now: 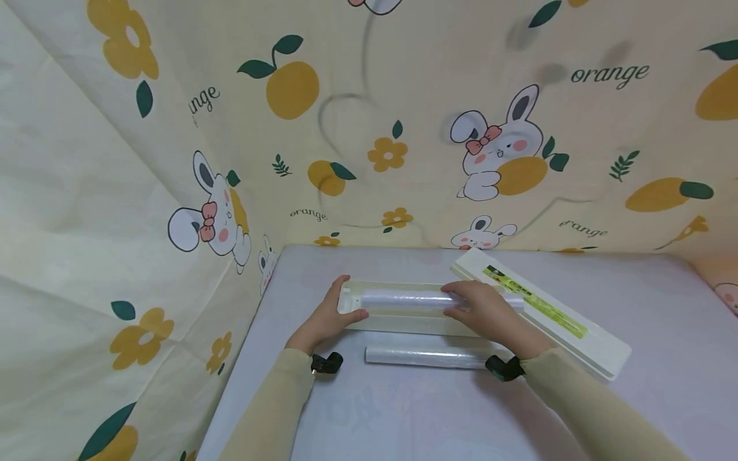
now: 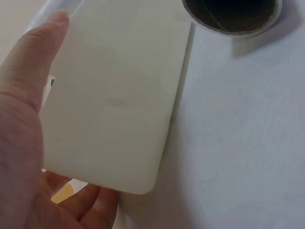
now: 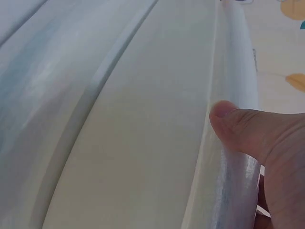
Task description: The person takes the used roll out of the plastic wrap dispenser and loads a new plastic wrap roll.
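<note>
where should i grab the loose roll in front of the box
Probably around the middle of the roll, from above, with thumb on the near side and fingers over the far side. It is a straight cylinder lying sideways on the table, so a central grip should balance. The box sits close behind, leaving less finger room there.
</note>
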Demonstrator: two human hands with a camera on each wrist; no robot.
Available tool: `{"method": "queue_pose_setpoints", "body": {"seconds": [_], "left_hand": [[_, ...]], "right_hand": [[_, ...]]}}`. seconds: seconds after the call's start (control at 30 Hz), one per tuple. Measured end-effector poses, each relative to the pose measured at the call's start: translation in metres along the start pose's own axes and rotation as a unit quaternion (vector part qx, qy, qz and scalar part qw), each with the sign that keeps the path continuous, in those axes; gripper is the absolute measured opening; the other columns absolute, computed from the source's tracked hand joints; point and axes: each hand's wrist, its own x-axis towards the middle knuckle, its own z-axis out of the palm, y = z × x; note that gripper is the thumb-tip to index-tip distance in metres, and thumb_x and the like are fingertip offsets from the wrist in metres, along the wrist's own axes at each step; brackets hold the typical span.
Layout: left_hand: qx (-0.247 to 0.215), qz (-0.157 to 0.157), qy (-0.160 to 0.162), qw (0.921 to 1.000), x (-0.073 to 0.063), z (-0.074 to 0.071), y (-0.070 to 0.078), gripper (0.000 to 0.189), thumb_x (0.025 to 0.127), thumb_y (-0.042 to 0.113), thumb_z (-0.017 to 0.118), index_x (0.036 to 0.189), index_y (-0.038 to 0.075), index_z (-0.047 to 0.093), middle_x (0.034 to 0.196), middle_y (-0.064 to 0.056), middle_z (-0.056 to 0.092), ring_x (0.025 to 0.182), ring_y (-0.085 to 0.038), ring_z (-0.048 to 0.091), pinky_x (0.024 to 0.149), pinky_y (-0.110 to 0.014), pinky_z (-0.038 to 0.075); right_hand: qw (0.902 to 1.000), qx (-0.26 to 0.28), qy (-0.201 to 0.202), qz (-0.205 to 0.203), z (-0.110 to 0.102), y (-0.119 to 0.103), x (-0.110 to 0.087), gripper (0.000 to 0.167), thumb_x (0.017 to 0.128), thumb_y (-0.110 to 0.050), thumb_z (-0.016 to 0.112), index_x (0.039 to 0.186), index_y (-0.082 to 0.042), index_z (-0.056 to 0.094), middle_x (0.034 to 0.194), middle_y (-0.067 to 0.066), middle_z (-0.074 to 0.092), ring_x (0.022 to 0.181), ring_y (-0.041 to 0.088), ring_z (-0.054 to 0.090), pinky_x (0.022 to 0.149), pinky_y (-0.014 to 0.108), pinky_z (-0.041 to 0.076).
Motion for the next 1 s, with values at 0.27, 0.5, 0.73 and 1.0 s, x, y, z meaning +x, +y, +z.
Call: {"method": "queue_pose_setpoints", "body": {"seconds": [0.27, 0.5, 0.73, 1.0], "left_hand": [[-0.016, -0.005, -0.004, 0.9999, -0.002, -0.001, 0.003, 0.107, 0.073, 0.057, 0.078, 0.153, 0.028, 0.013, 0.145, -0.008, 0.036, 0.124, -0.028, 0.041, 0.108, -0.053, 0.027], [-0.016, -0.003, -0.007, 0.9998, -0.003, -0.001, 0.003, 0.103, 0.077, 0.051, 0.078, 0.153, 0.028, 0.013, 0.143, -0.007, 0.037, 0.12, -0.027, 0.043, 0.107, -0.053, 0.028], [-0.026, -0.002, -0.012, 0.9996, -0.002, 0.0, 0.002, 0.103, 0.076, 0.052, 0.078, 0.152, 0.029, 0.014, 0.142, -0.005, 0.039, 0.12, -0.026, 0.043, 0.107, -0.054, 0.03], [-0.012, -0.009, -0.007, 0.9999, -0.003, -0.002, 0.006, 0.107, 0.073, 0.056, 0.079, 0.153, 0.027, 0.014, 0.147, -0.008, 0.035, 0.126, -0.028, 0.04, 0.109, -0.052, 0.027]], "right_hand": [[0.9999, 0.007, -0.009, 0.01, 0.009, -0.012, 0.007, 0.045, 0.084, -0.026, 0.077, 0.125, -0.011, 0.064, 0.122, 0.007, 0.063, 0.114, 0.028, 0.056, 0.096, 0.048, 0.043], [0.9988, 0.036, -0.026, 0.023, 0.016, -0.011, 0.013, 0.048, 0.086, -0.029, 0.075, 0.128, -0.012, 0.06, 0.126, 0.003, 0.061, 0.119, 0.025, 0.054, 0.099, 0.047, 0.042], [0.995, 0.081, -0.032, 0.049, 0.023, 0.006, 0.015, 0.046, 0.084, -0.034, 0.076, 0.125, -0.018, 0.065, 0.127, 0.001, 0.062, 0.12, 0.025, 0.054, 0.099, 0.048, 0.041], [0.9879, 0.106, -0.069, 0.09, 0.025, 0.014, 0.022, 0.049, 0.082, -0.039, 0.077, 0.126, -0.021, 0.066, 0.128, 0.0, 0.062, 0.124, 0.026, 0.051, 0.101, 0.05, 0.039]]}}
